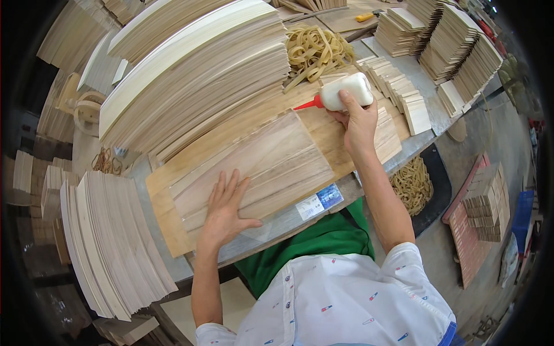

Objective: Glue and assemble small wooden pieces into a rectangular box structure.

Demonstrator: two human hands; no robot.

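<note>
My right hand [359, 118] is wrapped round a white glue bottle [346, 92], tipped on its side. Its red nozzle [308, 104] points left, close to the far right corner of a thin wooden panel [259, 167]. That panel lies flat on a larger wooden board [158, 202]. My left hand [227, 205] rests on the panel's near left part, fingers spread. Whether glue is coming out is too small to tell.
Tall stacks of thin wooden boards [196, 75] stand behind the panel, with another stack [109, 230] at left. Rubber bands [317, 52] lie heaped beyond the bottle. Small wood pieces [398, 92] line the right side. A black tub [435, 179] holds more bands below the table edge.
</note>
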